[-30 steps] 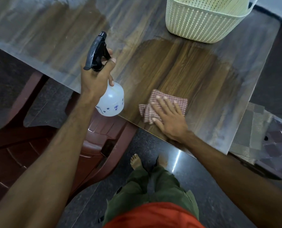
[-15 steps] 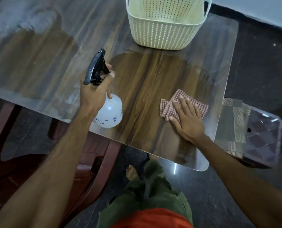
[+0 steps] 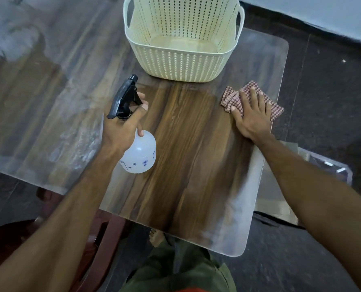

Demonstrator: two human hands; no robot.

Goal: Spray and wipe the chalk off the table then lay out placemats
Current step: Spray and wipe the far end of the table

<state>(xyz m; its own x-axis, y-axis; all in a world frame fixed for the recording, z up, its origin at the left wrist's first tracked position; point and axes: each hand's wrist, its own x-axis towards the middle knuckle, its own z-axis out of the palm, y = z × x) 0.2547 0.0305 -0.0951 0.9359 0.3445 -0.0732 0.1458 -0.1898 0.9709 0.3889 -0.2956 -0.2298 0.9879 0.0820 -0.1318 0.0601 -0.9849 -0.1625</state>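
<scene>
Translucent white plastic spray bottle (image 3: 140, 153) with black trigger head: gripped at the neck by the left hand (image 3: 120, 131), fingers curled round it, and held above the worktop (image 3: 188, 165).

Red-and-white checked cloth (image 3: 251, 100): laid flat near the worktop's far right edge and pressed down by the right hand (image 3: 252, 114), fingers straight and slightly spread.

Wood-grain worktop: a dark wiped patch is seen at the middle; pale chalky haze is seen to the left and along the right edge.

Cream perforated plastic basket (image 3: 183, 62): stood on the worktop, beyond the wiped patch, just beside the cloth.
</scene>
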